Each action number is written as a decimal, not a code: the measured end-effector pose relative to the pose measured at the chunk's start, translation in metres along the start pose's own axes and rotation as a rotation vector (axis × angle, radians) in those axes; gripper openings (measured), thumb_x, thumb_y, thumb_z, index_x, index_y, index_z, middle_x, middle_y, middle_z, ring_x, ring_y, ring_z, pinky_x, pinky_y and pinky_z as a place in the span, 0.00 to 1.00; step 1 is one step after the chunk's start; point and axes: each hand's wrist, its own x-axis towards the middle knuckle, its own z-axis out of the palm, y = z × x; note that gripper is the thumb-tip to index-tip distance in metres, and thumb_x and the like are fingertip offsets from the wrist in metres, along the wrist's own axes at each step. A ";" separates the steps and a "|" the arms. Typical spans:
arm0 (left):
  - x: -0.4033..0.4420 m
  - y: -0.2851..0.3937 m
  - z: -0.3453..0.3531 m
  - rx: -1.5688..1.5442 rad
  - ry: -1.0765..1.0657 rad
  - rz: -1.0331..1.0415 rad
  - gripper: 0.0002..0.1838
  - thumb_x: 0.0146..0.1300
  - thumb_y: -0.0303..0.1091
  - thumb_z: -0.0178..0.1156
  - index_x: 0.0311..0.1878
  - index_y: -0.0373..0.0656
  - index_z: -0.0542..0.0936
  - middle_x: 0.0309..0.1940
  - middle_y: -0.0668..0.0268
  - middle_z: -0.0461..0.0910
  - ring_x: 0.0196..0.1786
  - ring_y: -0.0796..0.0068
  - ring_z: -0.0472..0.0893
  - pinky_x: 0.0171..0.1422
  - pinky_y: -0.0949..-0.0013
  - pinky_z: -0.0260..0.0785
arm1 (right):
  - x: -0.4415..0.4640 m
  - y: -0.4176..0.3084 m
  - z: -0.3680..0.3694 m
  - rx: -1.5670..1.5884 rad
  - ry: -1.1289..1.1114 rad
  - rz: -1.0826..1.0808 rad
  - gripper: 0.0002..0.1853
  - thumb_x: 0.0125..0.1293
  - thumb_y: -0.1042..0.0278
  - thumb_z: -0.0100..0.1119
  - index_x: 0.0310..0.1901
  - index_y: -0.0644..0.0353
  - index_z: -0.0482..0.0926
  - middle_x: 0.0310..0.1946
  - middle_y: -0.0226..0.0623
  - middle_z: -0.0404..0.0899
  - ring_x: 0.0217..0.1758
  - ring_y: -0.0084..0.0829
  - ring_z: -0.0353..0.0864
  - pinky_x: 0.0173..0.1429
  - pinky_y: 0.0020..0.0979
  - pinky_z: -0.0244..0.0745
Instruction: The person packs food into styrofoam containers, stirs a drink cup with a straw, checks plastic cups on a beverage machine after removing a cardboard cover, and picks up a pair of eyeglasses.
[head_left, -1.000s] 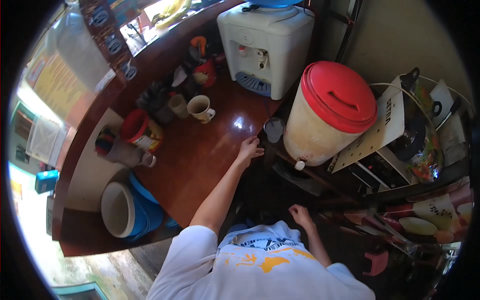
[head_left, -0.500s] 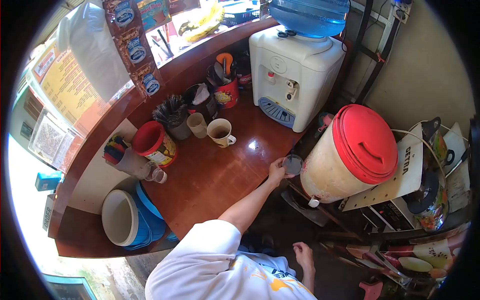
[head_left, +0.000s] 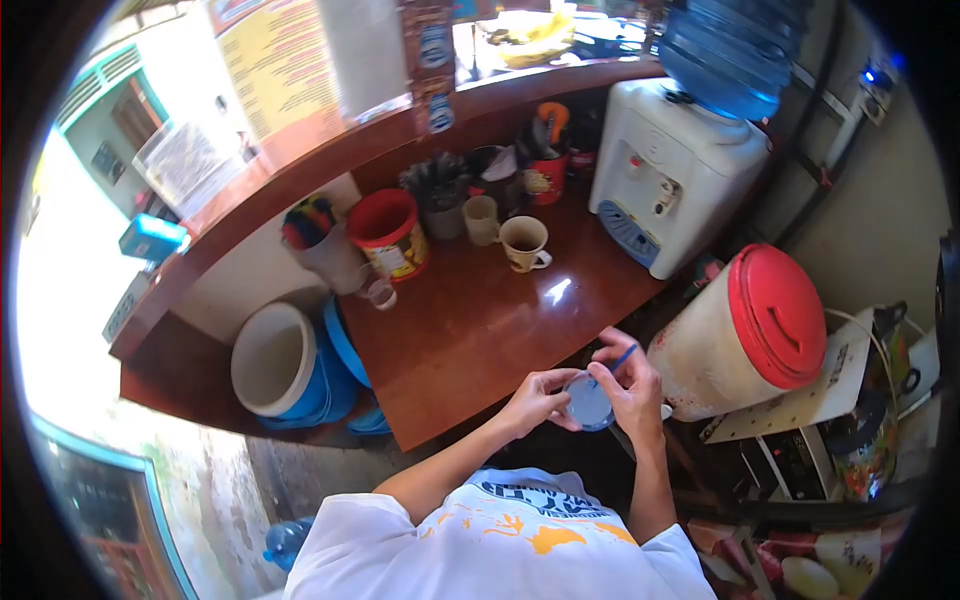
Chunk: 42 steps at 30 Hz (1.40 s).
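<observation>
In front of my chest, above the table's near edge, both hands meet at a clear round cup [head_left: 590,402], seen from its circular end. My left hand [head_left: 540,402] is closed on its left side, fingers and thumb at the rim. My right hand [head_left: 632,388] grips the upper right side with its thumb. A thin blue strip [head_left: 624,356] shows between the right fingers; its kind is too small to tell. Up the table from my hands stands a patterned mug [head_left: 525,245] with dark contents or a dark inside, beside a beige cup [head_left: 481,220].
A white water dispenser [head_left: 690,160] stands at the back right. Nearer is a large drink jug [head_left: 700,350] with a red lid. Along the counter wall are a red tub [head_left: 388,235] and several utensil holders. A blue-and-white bucket [head_left: 275,360] sits left of the table [head_left: 440,350].
My right hand has come up from low on the right and joined my left hand at the cup. The cup has moved nearer my body, and the view has turned left.
</observation>
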 end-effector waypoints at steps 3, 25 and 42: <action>-0.039 0.007 -0.004 -0.049 0.059 0.060 0.25 0.54 0.18 0.46 0.58 0.31 0.67 0.49 0.55 0.74 0.35 0.64 0.83 0.38 0.70 0.81 | -0.007 -0.021 0.015 -0.011 -0.190 -0.086 0.10 0.60 0.74 0.57 0.44 0.64 0.76 0.29 0.35 0.79 0.26 0.22 0.75 0.30 0.22 0.70; -0.162 0.057 0.030 -0.107 0.383 0.321 0.24 0.57 0.16 0.50 0.59 0.33 0.67 0.57 0.55 0.70 0.38 0.68 0.82 0.42 0.69 0.80 | -0.032 -0.151 -0.002 0.063 -0.589 -0.919 0.13 0.56 0.67 0.62 0.41 0.63 0.78 0.22 0.31 0.76 0.22 0.27 0.75 0.27 0.24 0.70; -0.163 0.078 0.059 -0.113 0.308 0.356 0.23 0.56 0.15 0.49 0.57 0.27 0.67 0.57 0.48 0.69 0.39 0.60 0.82 0.40 0.65 0.80 | -0.046 -0.149 -0.007 0.205 -0.417 -1.192 0.12 0.59 0.55 0.59 0.34 0.53 0.83 0.16 0.21 0.69 0.17 0.15 0.64 0.20 0.15 0.58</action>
